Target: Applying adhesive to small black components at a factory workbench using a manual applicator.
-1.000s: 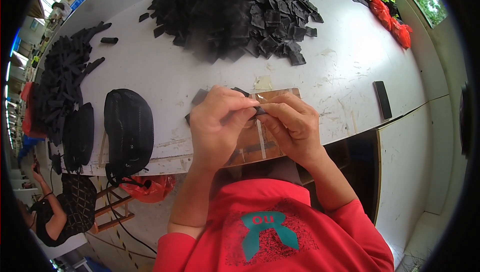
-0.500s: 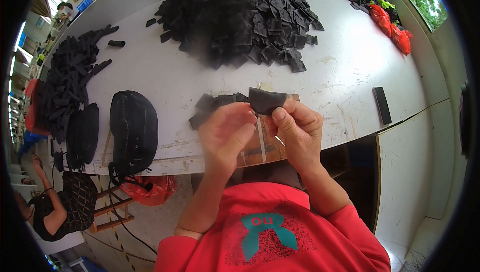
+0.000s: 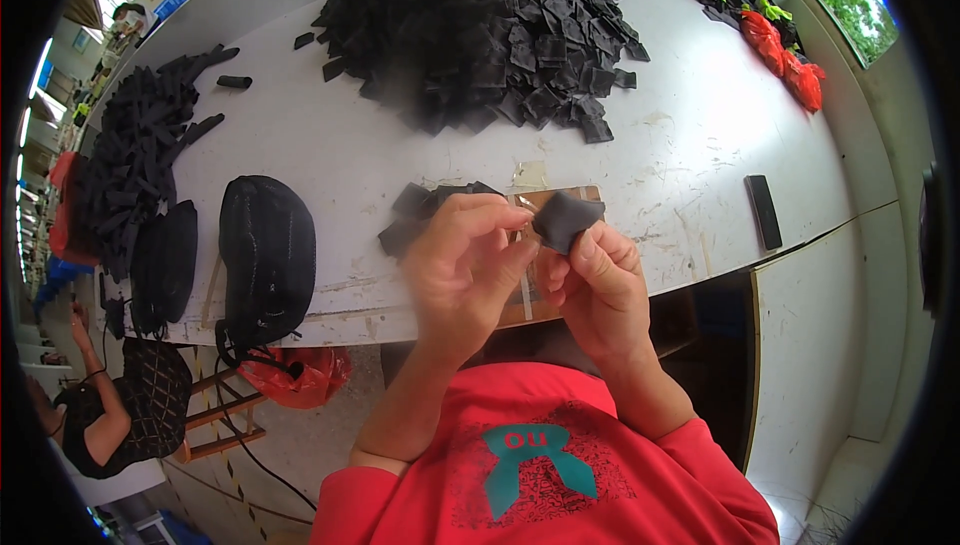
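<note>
A small black fabric piece, roughly square and slightly puffed, is held up above the front of the table. My right hand pinches its lower right side between thumb and fingers. At its left edge are the bent thumb and forefinger of my left hand, closed in on the near corner. Beneath my hands lies a brown board with pale strips across it. Several more flat black pieces lie on the table, partly covered by my left hand.
A big heap of black pieces covers the far middle of the white table. Black rolled strips and black pouches are at left. On the right lie a dark bar and red bags. A person sits at lower left.
The black piece has moved a little to the right and turned, now showing a squarer face. Both hands shifted with it, and more of the brown board shows.
</note>
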The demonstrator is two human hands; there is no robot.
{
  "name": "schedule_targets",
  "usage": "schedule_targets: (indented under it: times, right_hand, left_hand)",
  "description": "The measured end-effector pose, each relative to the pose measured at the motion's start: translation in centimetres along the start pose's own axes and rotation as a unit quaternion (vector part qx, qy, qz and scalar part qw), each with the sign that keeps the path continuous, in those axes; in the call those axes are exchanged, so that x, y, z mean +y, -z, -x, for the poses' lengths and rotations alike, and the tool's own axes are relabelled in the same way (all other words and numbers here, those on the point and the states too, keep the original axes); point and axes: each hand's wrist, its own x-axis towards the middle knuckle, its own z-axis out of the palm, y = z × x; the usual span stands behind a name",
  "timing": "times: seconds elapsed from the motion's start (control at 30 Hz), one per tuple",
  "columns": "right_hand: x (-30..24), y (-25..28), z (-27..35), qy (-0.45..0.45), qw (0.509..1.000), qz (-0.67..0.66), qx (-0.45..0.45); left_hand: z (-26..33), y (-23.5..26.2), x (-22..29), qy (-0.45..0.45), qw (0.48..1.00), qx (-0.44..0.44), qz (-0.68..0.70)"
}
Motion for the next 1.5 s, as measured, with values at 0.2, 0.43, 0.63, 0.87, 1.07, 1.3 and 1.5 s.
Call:
schedule_targets:
  times: [0.2,0.43,0.63,0.87,1.07,1.3,1.5]
  right_hand:
    - [0.5,0.0,0.8,-0.084,0.993,-0.079,-0.025]
    - [1.5,0.2,1.4,-0.111,0.991,-0.069,0.018]
    - [1.4,0.8,1.9,-0.123,0.992,0.014,0.013]
    - [-0.2,0.9,1.5,0.076,0.952,0.294,-0.024]
    - [0.5,0.7,2.3,0.001,0.984,0.166,0.068]
    - [0.5,8.0,7.6,0.086,0.789,0.582,0.176]
    - [2.5,18.1,12.7,0.134,0.427,0.862,0.236]
  left_hand:
    - [0.8,-0.3,0.7,0.002,1.000,0.012,-0.027]
    - [1.5,-0.2,1.2,-0.068,0.988,-0.022,-0.139]
    - [2.2,-0.3,1.6,0.009,0.992,-0.001,-0.127]
    - [3.0,-0.2,1.3,0.094,0.992,-0.049,-0.062]
    - [4.8,-1.1,-0.9,0.249,0.931,0.046,0.262]
    - [9.6,1.1,-3.1,0.216,0.955,0.109,-0.170]
    - [11.0,4.1,-6.3,0.232,0.862,0.075,-0.444]
